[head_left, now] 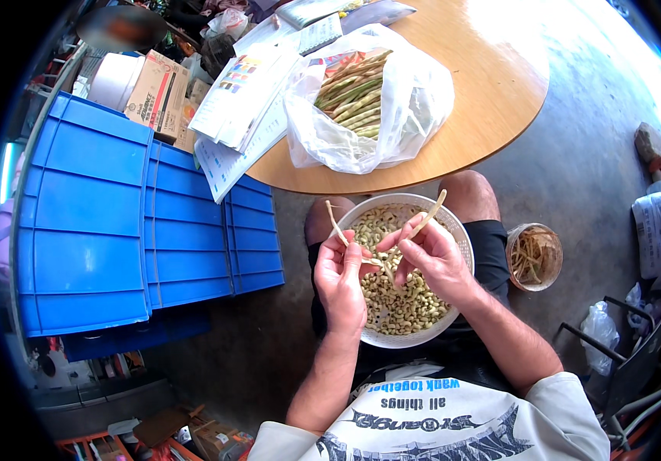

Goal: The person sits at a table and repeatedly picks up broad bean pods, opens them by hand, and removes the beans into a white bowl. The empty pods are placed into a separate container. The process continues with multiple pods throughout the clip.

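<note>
A white round colander [411, 338] rests on my lap, holding many loose pale green beans [407, 303]. Over it, my left hand [342, 280] pinches a thin pale bean pod [336, 221] that sticks up past the fingers. My right hand [434, 261] is closed on another long pod [429, 213], its tip pointing up and to the right. Between the two hands a pale strip of pod [377, 263] shows; which hand holds it I cannot tell. On the table ahead, a white plastic bag [415, 115] lies open with long unshelled bean pods [357, 96] inside.
The round wooden table [492, 84] curves close in front of my knees. Papers [242, 115] lie at its left. Blue plastic bins [88, 223] stand on the left beside a cardboard box [157, 92]. On the floor at right is a bucket [534, 257] of empty pods, with a black metal frame [615, 361] beyond.
</note>
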`<state>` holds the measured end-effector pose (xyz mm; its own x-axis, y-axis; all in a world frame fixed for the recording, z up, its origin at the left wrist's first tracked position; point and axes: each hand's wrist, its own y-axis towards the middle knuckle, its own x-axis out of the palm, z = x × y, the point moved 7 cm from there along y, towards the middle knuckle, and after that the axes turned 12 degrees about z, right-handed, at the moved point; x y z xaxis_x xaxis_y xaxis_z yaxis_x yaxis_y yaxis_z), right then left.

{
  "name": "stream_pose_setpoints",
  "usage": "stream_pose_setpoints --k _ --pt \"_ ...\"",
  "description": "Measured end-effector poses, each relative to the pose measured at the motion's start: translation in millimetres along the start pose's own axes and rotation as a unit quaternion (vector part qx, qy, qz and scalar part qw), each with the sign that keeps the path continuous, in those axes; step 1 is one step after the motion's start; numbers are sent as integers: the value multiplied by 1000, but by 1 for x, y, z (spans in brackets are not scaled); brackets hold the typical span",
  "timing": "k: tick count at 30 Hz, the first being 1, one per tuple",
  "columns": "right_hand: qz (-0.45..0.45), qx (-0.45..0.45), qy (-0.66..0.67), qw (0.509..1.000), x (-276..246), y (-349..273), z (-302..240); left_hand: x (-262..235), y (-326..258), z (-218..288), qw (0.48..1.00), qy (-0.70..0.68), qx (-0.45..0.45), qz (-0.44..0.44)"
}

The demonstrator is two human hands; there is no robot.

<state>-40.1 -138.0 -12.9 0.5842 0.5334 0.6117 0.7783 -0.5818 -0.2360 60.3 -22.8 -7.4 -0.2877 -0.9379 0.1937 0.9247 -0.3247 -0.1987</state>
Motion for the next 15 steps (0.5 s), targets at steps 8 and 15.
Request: stream_pose_setpoints --k 8,15 --pt "-12 -38 -171 984 1 -3 -9 3 1 1 1000 -3 -1 -1" --pt "26 -25 -142 989 1 -2 -10 1 3 3 1000 -2 6 -3"
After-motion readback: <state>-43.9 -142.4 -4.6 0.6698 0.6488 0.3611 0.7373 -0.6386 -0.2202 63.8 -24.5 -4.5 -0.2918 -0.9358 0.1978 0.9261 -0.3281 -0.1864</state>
